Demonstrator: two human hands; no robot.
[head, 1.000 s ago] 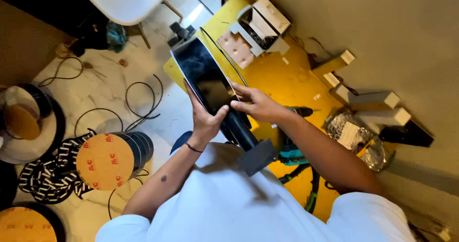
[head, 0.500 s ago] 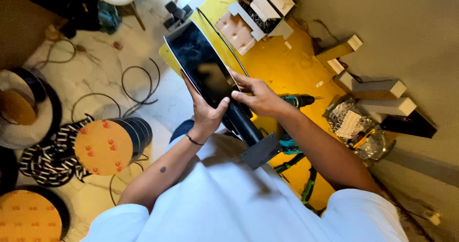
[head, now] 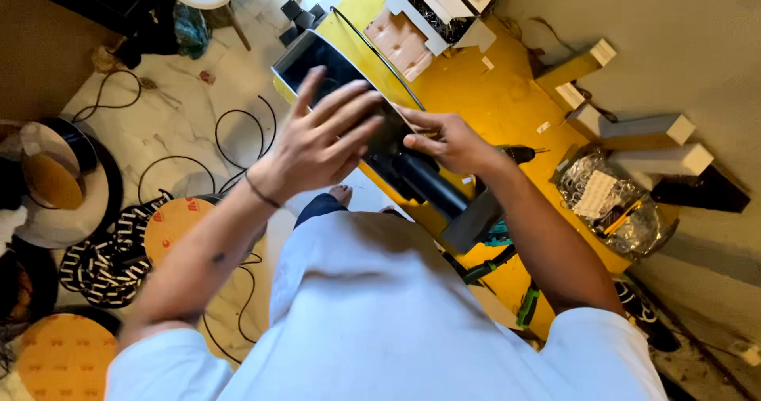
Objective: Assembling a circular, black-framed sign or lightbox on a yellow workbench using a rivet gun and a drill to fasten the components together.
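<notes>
A: What are the hands doing around the black panel?

B: The left hand is hovering over the panel's near end with its fingers spread wide, so that grip is standing open and clasping nothing. Whether the palm is touching the glossy face I cannot tell. The right hand is pressing on the panel's right edge, fingertips curled against it where the black cylindrical stand is joining the panel; that grip is closing on the panel's edge.

A: So where is the panel sitting relative to the two grips?

B: It is running slantwise away from the person, its far end sticking out well beyond both hands and its near end lying under the left hand and beside the right. The grey foot of the stand is hanging just below the right wrist.

A: And around the panel?

B: Beyond the panel and to its right, the yellow desk is carrying an open white box and a pink foam tray. Further right of the panel, a crinkled clear bag is lying by some grey blocks. To the panel's left, black cables are looping over the marble floor, near an orange-topped spool.
</notes>
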